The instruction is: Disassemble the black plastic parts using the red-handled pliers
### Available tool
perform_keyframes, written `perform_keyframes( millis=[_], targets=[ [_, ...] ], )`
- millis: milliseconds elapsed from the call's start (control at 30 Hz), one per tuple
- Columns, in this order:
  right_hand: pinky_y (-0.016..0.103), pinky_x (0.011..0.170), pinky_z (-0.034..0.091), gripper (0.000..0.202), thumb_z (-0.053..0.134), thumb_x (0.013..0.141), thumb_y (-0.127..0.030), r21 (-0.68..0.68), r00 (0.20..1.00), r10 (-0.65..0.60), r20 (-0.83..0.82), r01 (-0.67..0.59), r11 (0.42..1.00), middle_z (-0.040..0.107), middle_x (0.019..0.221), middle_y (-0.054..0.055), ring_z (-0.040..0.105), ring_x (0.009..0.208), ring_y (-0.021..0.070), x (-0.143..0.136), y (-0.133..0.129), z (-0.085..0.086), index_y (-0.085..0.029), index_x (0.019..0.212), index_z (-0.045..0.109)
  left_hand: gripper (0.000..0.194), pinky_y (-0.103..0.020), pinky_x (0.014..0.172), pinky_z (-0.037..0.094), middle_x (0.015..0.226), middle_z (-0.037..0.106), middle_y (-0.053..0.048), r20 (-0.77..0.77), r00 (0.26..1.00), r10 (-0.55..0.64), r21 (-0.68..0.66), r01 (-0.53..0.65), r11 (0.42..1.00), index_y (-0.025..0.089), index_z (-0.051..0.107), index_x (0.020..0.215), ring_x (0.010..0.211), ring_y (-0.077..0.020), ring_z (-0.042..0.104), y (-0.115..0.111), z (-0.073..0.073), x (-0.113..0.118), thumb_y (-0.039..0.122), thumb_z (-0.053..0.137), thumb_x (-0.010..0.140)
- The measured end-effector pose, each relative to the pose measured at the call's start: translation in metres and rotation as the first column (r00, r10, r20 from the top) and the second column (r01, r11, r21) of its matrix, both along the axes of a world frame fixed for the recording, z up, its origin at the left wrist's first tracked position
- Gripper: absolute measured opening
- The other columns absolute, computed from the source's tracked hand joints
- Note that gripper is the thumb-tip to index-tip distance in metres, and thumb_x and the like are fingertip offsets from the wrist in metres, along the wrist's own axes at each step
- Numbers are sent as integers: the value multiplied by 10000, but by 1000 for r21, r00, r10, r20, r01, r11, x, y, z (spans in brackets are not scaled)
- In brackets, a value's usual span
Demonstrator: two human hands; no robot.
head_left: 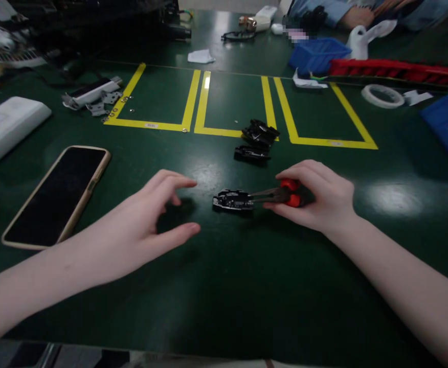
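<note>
My right hand [316,197] is wrapped round red-handled pliers [293,193], whose slim jaws point left. The jaw tips reach the right end of a small black plastic part [232,200] lying on the green table; whether they grip it I cannot tell. My left hand [155,212] hovers to the left of that part, thumb and fingers spread, holding nothing. Just beyond lie another black part [251,153] and a small heap of black pieces [260,133], which overlaps a yellow tape line.
Yellow tape frames [151,125] mark the table. A phone [57,197] lies at left, near a white device [13,128] and metal pieces [98,108]. Blue bins [318,53], a tape roll [382,96] and a red strip [400,70] are at right. Another person's hand [357,17] shows at the far side.
</note>
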State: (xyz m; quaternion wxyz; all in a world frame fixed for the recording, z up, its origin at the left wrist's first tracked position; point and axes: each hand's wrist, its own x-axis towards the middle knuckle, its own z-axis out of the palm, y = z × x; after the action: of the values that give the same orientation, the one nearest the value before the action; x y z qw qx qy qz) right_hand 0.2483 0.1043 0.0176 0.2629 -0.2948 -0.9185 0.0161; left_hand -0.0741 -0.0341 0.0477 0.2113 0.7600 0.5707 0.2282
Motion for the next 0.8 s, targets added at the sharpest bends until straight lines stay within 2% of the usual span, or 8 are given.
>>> perform_keyframes(
  millis=[33, 100, 167, 267, 367, 533, 667, 800],
  targets=[
    [404, 681, 557, 359, 718, 843, -564, -3, 1000, 1, -2, -1, 1000, 713, 935, 74, 676, 814, 240, 1, -1, 0, -250, 999, 640, 683, -401, 805, 630, 1361, 583, -91, -52, 998, -43, 1, 43, 999, 256, 490, 1472, 1045, -276, 681, 16, -5, 13, 621, 657, 919],
    [402, 718, 567, 373, 729, 850, -530, -4, 1000, 15, -9, -15, 1000, 719, 1010, 95, 682, 868, 243, 3, -2, 0, -230, 1055, 644, 895, -535, 1047, 544, 1490, 483, -157, -166, 983, -82, 62, 94, 994, 168, 401, 1527, 1309, -381, 541, 43, -15, 36, 648, 727, 846],
    [403, 745, 573, 378, 725, 866, -520, 2, 1000, 24, -11, -23, 1000, 722, 1033, 104, 686, 894, 244, 5, -3, 1, -219, 1079, 646, 907, -577, 1093, 491, 1520, 457, -183, -233, 964, -130, 115, 160, 980, 123, 403, 1510, 1350, -397, 476, 60, -23, 51, 611, 760, 833],
    [383, 711, 565, 367, 702, 889, -532, 6, 999, 53, -6, -53, 999, 718, 948, 86, 683, 838, 227, 8, -5, 2, -213, 1060, 645, 573, -511, 1021, 519, 1388, 574, -128, -210, 958, -197, 143, 230, 963, 159, 568, 1310, 1254, -330, 528, 69, -29, 59, 480, 765, 878],
    [359, 666, 547, 337, 685, 903, -523, 24, 996, 91, -14, -91, 996, 698, 871, 57, 672, 783, 209, 10, -6, 1, -216, 1029, 630, 327, -400, 911, 530, 1224, 647, -69, -111, 952, -286, 123, 298, 946, 178, 621, 1148, 1100, -249, 589, 69, -29, 58, 375, 748, 919],
    [379, 656, 521, 334, 634, 919, -548, 155, 992, 112, -50, -104, 982, 672, 839, 60, 655, 801, 238, 11, -5, -5, -223, 984, 603, 346, -297, 784, 501, 1077, 693, -37, 100, 922, -374, 21, 374, 927, 152, 615, 1181, 940, -179, 639, 66, -24, 57, 399, 711, 959],
    [376, 675, 520, 357, 619, 923, -568, 153, 990, 131, -42, -123, 981, 667, 853, 67, 653, 821, 239, 10, -7, -7, -218, 994, 595, 358, -267, 727, 465, 971, 721, 2, 120, 908, -402, -31, 408, 912, 155, 664, 1154, 812, -140, 640, 65, -22, 57, 434, 726, 938],
    [352, 667, 506, 371, 624, 926, -573, 124, 988, 156, -16, -153, 980, 677, 854, 51, 660, 778, 212, 8, -9, -7, -219, 1030, 589, 342, -248, 728, 474, 979, 744, 6, 147, 905, -399, -23, 407, 913, 152, 690, 1163, 795, -121, 652, 65, -22, 56, 414, 718, 943]
  ],
)
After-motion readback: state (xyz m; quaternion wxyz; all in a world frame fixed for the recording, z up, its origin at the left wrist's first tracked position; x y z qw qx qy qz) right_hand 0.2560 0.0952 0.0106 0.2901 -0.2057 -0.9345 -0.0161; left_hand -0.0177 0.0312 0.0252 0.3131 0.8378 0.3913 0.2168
